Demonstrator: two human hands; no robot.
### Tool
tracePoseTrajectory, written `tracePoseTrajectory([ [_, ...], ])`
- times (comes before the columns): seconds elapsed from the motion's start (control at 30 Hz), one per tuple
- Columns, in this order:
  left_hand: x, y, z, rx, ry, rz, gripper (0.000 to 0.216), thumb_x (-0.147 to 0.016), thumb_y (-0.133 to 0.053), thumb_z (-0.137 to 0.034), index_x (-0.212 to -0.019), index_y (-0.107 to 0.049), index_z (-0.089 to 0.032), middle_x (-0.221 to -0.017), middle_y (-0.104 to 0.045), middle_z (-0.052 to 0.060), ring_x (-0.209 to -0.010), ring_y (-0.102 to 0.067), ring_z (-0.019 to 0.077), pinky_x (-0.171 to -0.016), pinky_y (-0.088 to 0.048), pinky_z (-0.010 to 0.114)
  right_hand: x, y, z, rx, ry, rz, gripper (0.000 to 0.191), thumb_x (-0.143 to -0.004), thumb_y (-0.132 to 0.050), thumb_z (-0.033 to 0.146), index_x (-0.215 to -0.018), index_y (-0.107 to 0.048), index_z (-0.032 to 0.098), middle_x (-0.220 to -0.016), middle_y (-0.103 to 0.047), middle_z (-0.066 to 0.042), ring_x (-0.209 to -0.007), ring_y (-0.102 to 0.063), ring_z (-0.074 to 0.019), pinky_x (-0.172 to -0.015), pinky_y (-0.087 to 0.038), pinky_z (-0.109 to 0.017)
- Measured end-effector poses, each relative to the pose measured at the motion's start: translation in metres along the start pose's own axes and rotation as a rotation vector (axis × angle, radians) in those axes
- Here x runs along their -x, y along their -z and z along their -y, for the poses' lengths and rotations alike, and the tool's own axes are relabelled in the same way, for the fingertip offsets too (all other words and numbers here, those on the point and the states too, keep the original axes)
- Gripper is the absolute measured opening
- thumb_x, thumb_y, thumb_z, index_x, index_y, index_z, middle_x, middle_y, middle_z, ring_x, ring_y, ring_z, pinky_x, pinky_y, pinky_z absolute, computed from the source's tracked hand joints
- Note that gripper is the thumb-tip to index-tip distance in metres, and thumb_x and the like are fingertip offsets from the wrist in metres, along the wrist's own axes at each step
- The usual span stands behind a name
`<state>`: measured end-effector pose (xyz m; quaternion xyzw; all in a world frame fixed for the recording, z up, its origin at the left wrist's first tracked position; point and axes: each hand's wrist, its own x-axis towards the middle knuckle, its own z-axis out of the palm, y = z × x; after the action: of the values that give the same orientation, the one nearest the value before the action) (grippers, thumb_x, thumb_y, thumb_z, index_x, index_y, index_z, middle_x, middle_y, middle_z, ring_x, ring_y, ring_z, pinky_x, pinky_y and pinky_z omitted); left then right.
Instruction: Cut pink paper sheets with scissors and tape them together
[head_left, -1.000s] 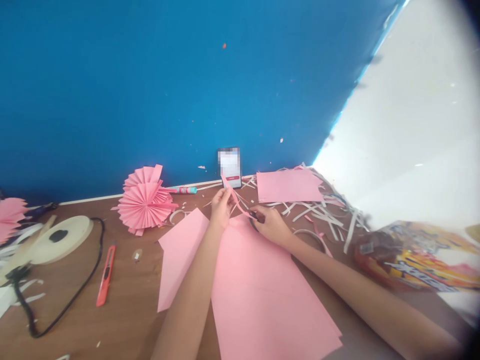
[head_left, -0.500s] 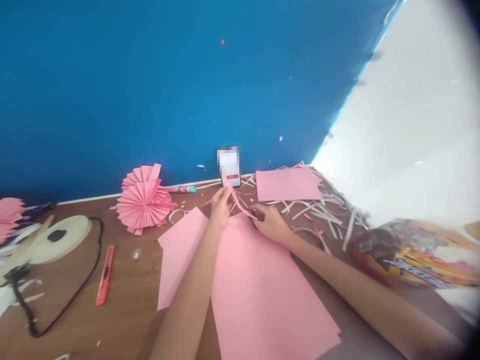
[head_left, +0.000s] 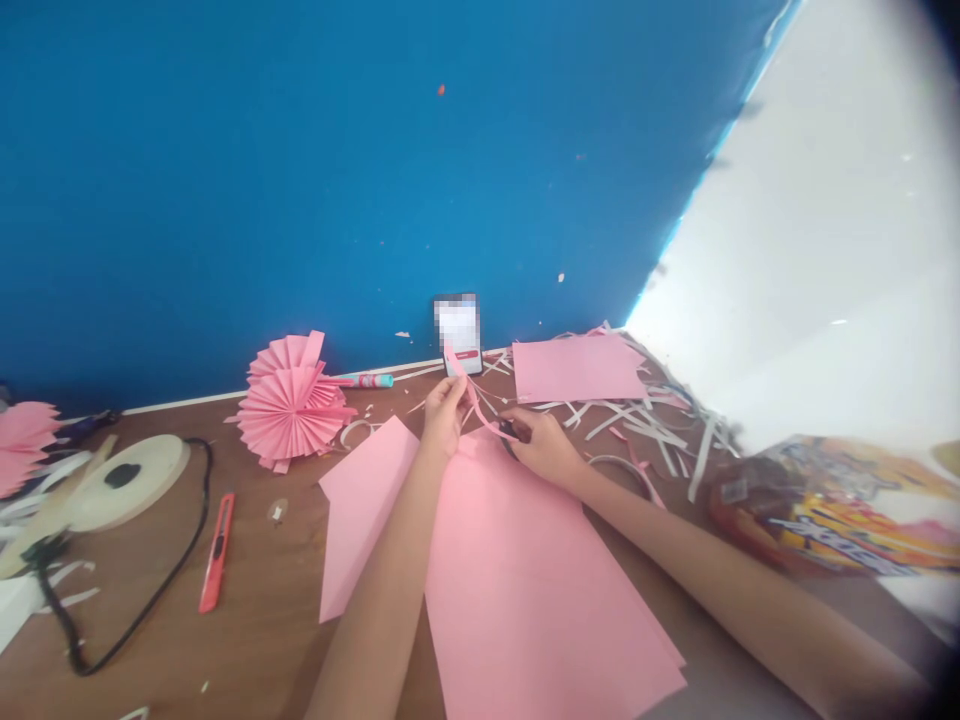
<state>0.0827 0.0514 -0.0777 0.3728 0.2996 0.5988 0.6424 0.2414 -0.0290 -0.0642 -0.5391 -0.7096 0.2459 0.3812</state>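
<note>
Between the fingers of my left hand (head_left: 444,410) is a narrow pink paper strip (head_left: 480,413), its upper end sticking up in front of a phone (head_left: 459,335). My right hand (head_left: 538,440) is closed around scissors (head_left: 508,428) with dark handles; the blades are mostly hidden at the strip's lower end. Under both hands lies a large pink paper sheet (head_left: 525,570), with another edge showing beneath it on the right. A smaller pink paper piece (head_left: 367,505) lies to its left, partly covered by my left forearm.
Folded pink paper rosettes (head_left: 292,405) stand at the back left. A red box cutter (head_left: 217,552), a tape roll (head_left: 142,485) and a black cable (head_left: 176,575) lie left. Back right are a pink sheet (head_left: 577,368) and white paper strips (head_left: 645,425); a printed plastic packet (head_left: 832,510) lies right.
The strip now curves more between my hands, its lower part bowing down toward the scissors. Both hands stay in nearly the same place. The view has shifted slightly.
</note>
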Motion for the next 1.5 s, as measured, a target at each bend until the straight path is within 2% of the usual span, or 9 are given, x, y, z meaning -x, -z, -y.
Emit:
tracePoseTrajectory([
  [0.3,-0.0004,0.0006,0.0004,0.013,-0.003,-0.013,0.022,-0.07,-0.074,-0.032,-0.071,-0.061,-0.014,-0.065,-0.055,-0.002,-0.057,-0.049,0.0047,-0.057,-0.04,0.017,-0.0008,-0.0015,-0.0072,0.016,0.025,0.0,0.032,-0.075,-0.054,0.016,-0.104,-0.068,0.017,-0.073,-0.064,-0.001,-0.062,-0.051,-0.013,-0.061,-0.038,-0.024],
  [0.57,-0.0006,0.0013,0.0002,0.038,-0.01,-0.023,0.02,-0.072,-0.071,-0.033,-0.076,-0.062,-0.015,-0.068,-0.057,-0.002,-0.059,-0.051,0.0053,-0.057,-0.041,0.018,0.0009,0.0003,-0.0031,0.018,0.015,-0.002,0.028,-0.075,-0.055,0.018,-0.099,-0.068,0.018,-0.068,-0.061,0.0,-0.06,-0.049,-0.0125,-0.058,-0.037,-0.023],
  [0.8,0.0012,-0.0009,-0.0018,0.008,-0.022,0.002,0.022,-0.071,-0.072,-0.033,-0.069,-0.061,-0.014,-0.064,-0.054,-0.002,-0.057,-0.049,0.0048,-0.056,-0.04,0.017,0.0003,-0.0006,-0.0031,-0.017,0.005,-0.002,0.029,-0.072,-0.055,0.017,-0.098,-0.068,0.018,-0.062,-0.055,0.002,-0.056,-0.044,-0.0115,-0.055,-0.035,-0.022],
  [0.97,0.0,0.0002,-0.0002,0.0,0.0,0.012,0.02,-0.071,-0.072,-0.032,-0.07,-0.062,-0.014,-0.065,-0.055,-0.002,-0.057,-0.049,0.0046,-0.058,-0.041,0.017,-0.0001,-0.0004,-0.0038,-0.056,0.009,-0.009,0.031,-0.07,-0.052,0.014,-0.097,-0.067,0.018,-0.071,-0.061,0.0,-0.06,-0.045,-0.012,-0.057,-0.036,-0.023],
  [1.13,-0.0001,0.0003,-0.0002,-0.003,0.005,0.026,0.019,-0.072,-0.072,-0.031,-0.071,-0.062,-0.014,-0.065,-0.056,-0.001,-0.057,-0.049,0.0048,-0.058,-0.04,0.017,0.0001,-0.0007,-0.0041,-0.056,0.009,-0.005,0.034,-0.068,-0.051,0.012,-0.098,-0.067,0.017,-0.065,-0.057,0.001,-0.057,-0.043,-0.0114,-0.055,-0.034,-0.022],
  [1.37,0.0014,-0.0011,-0.0011,0.0,0.005,0.012,0.019,-0.07,-0.073,-0.03,-0.071,-0.063,-0.015,-0.066,-0.057,-0.001,-0.058,-0.05,0.005,-0.058,-0.04,0.018,-0.0003,0.0,-0.0056,-0.02,0.029,-0.01,0.032,-0.074,-0.051,0.015,-0.101,-0.067,0.017,-0.075,-0.064,-0.001,-0.063,-0.05,-0.0128,-0.061,-0.038,-0.024],
  [1.5,0.0011,-0.0003,-0.0007,0.004,0.004,0.016,0.018,-0.071,-0.072,-0.029,-0.071,-0.063,-0.014,-0.066,-0.057,-0.001,-0.059,-0.05,0.0048,-0.058,-0.04,0.017,-0.0007,0.0002,-0.0049,-0.01,0.025,-0.01,0.031,-0.074,-0.052,0.015,-0.101,-0.068,0.017,-0.075,-0.065,-0.001,-0.062,-0.051,-0.0129,-0.061,-0.039,-0.024],
])
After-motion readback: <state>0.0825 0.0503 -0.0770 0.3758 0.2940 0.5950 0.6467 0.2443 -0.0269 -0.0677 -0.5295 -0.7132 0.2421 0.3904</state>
